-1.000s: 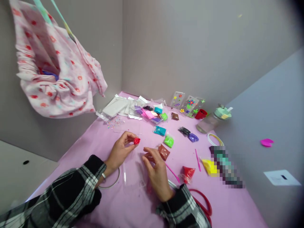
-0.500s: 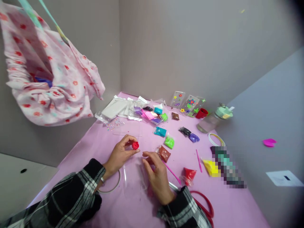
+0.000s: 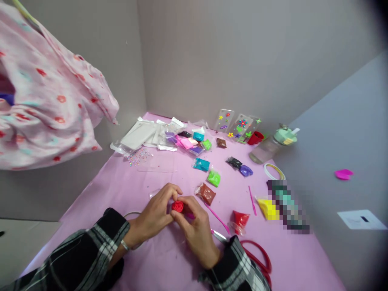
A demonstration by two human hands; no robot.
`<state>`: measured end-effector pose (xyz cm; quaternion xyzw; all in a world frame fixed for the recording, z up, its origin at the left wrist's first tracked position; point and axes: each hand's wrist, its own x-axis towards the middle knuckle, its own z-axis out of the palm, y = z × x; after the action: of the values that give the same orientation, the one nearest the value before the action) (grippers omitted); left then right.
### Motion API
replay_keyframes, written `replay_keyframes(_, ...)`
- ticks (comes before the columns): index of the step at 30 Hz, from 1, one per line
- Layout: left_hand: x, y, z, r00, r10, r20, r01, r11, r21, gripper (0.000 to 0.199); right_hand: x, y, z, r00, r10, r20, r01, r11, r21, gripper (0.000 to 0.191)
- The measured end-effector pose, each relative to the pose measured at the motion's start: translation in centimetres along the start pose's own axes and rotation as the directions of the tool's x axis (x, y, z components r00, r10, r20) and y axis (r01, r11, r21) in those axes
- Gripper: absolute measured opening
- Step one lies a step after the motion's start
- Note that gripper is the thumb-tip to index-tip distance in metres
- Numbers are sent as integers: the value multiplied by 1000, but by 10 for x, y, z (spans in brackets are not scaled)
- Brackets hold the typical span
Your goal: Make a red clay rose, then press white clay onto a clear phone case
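A small red clay rose (image 3: 177, 206) with spiral petals is held between my two hands above the pink tabletop (image 3: 151, 262). My left hand (image 3: 159, 208) grips it from the left with thumb and fingers. From the right, my right hand (image 3: 195, 226) pinches its other side. Just beyond lies a clear packet of brown clay (image 3: 206, 194). A pink modelling tool (image 3: 218, 218) and red-handled scissors (image 3: 257, 256) rest beside my right hand. A clear flat case, partly hidden, is behind my left hand.
Clay packets in green (image 3: 214, 178), teal (image 3: 201, 164), red (image 3: 241, 220) and yellow (image 3: 268, 209) lie about the table. Decorated clear cases (image 3: 241, 127) lean on the back wall near a bottle (image 3: 266, 149). A floral cloth bag (image 3: 60, 101) hangs at left.
My hands have come together. My right hand, previously apart and empty, now touches the red clay rose, which has moved nearer to me. The camera view has shifted slightly.
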<state>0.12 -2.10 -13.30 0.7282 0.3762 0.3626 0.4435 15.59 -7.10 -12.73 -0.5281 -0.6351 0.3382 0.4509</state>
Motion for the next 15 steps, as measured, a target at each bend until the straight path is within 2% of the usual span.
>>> replay_keyframes(3,5,-2,-17,999,26,38,-29,994,103,22,1,5,-2,999,-33,-20,31,991,-130,14)
replay_keyframes(7,12,-11,-41,996,29,88,-48,975,218,20,2,10,-1,995,-55,78,76,947,-312,21)
replay_keyframes(9,12,-15,-49,994,25,105,-52,965,259,24,2,11,1,992,-50,117,87,938,-337,19)
replay_keyframes(12,11,-15,-54,989,23,143,-65,952,299,32,1,11,1,991,-65,116,101,934,-343,19)
replay_keyframes(15,10,-7,-55,975,39,221,-107,946,308,24,1,10,1,992,-87,95,112,948,-297,23)
